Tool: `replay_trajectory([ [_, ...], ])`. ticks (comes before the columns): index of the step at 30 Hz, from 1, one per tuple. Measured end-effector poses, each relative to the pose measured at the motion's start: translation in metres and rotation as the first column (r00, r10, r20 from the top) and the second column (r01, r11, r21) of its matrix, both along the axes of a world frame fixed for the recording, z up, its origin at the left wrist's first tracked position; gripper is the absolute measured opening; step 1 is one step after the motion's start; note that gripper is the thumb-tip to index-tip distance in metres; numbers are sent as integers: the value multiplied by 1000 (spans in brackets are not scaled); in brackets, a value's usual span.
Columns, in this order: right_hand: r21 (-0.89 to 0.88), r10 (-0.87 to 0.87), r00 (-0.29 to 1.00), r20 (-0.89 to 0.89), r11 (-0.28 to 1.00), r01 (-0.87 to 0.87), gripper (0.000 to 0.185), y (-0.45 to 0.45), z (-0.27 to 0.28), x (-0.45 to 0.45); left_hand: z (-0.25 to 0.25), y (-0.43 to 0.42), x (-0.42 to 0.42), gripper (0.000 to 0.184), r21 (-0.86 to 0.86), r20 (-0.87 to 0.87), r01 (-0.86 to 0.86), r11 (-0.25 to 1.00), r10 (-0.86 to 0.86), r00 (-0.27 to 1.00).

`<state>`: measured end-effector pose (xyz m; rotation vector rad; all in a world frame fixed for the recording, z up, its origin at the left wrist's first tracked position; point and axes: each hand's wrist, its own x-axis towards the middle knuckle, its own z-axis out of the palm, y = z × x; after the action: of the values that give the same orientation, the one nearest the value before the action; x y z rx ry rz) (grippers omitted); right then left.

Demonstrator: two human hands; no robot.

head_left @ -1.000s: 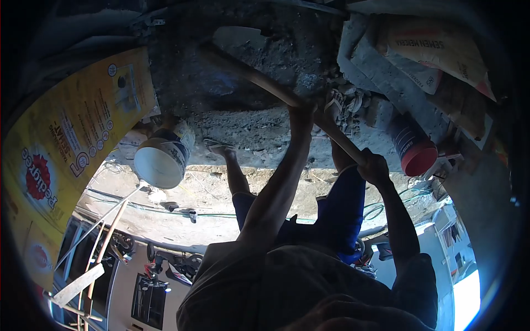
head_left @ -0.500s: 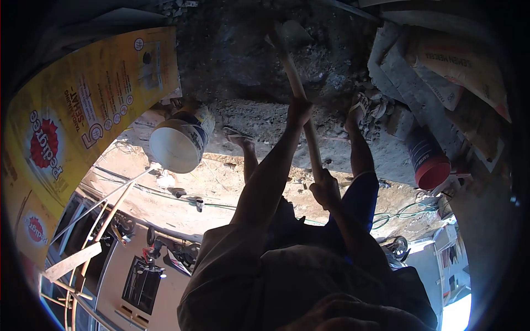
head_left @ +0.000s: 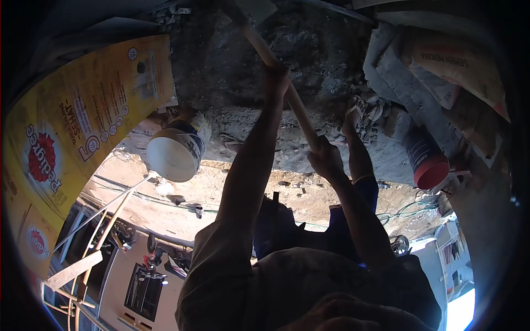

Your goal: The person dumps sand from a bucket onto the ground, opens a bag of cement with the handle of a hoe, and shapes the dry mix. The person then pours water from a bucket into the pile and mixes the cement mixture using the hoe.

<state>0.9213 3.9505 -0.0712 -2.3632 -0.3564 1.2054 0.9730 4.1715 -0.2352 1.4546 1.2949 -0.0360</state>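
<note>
My left hand is closed around the upper part of a long wooden handle, arm stretched forward. Nearer my body, my right hand grips the lower part of the same handle. The handle slants up and left to a flat, pale metal blade at the top edge of the view, over dark, rough ground. How the blade joins the handle is too dark to make out. My sandalled right foot stands beside rubble, right of the handle.
A white bucket stands left, beside a yellow printed sheet. To the right are a red-and-dark bucket and cement bags. Wooden poles lean at lower left. A green hose lies on the ground behind me.
The blade swung right, then back left and farther forward. My left hand has moved forward and left with the handle; my right hand has come inward since the first frame.
</note>
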Motion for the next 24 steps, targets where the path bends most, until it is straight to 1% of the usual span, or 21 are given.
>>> replay_trajectory([
  [3, -21, -126, 987, -105, 992, 124, 30, 22, 10, 16, 13, 9, 41, 34, -153, -226, 174, 973, -206, 952],
  [4, -51, -174, 973, -151, 984, 168, 30, 22, 11, 10, 16, 1, 39, 33, -180, -200, 178, 967, -213, 956],
  [6, -113, -275, 932, -237, 960, 254, 32, 14, 9, -17, 5, -27, 24, 31, -231, -144, 190, 954, -227, 963],
  [7, -119, -309, 927, -212, 950, 289, 31, 5, 5, -34, 3, -41, 15, 32, -244, -169, 220, 945, -265, 949],
  [9, -141, -261, 942, -212, 962, 235, 32, -10, 7, -64, 0, -64, -10, 35, -273, -224, 273, 923, -337, 915],
  [10, -148, -236, 949, -210, 967, 208, 32, -16, 9, -77, -18, -75, -32, 36, -249, -212, 301, 921, -355, 911],
  [11, -181, -318, 903, -290, 944, 275, 32, -21, 13, -92, -44, -88, -60, 38, -225, -200, 332, 916, -377, 904],
  [12, -218, -398, 842, -363, 915, 339, 33, -25, 19, -103, -54, -96, -78, 40, -200, -186, 365, 909, -401, 897],
  [13, -234, -346, 857, -381, 933, 273, 31, -11, 47, -94, -42, -94, -90, 43, -262, -202, 334, 906, -389, 899],
  [14, -170, -334, 864, -377, 942, 290, 32, -12, 59, -104, -21, -88, -105, 47, -319, -219, 296, 900, -374, 901],
  [16, -281, -351, 794, -495, 930, 236, 33, -15, 79, -114, 33, -74, -120, 46, -422, -172, 239, 874, -336, 926],
  [18, -276, -350, 766, -539, 933, 232, 33, -26, 95, -123, 27, -84, -153, 41, -302, -205, 198, 932, -267, 942],
  [19, -69, -219, 904, -367, 976, 208, 32, -43, 90, -135, 38, -82, -144, 40, -305, -194, 129, 944, -194, 962],
  [21, -43, -124, 961, -246, 992, 117, 31, -61, 67, -122, 80, -75, -120, 36, -321, -196, -25, 947, -41, 980],
  [23, -46, -22, 988, -155, 999, 15, 32, -66, 38, -80, 78, -57, -75, 21, -394, -68, -106, 913, 86, 994],
  [24, -57, 31, 992, -122, 998, -38, 33, -61, 20, -44, 72, -49, -47, 20, -365, -3, -149, 919, 159, 987],
])
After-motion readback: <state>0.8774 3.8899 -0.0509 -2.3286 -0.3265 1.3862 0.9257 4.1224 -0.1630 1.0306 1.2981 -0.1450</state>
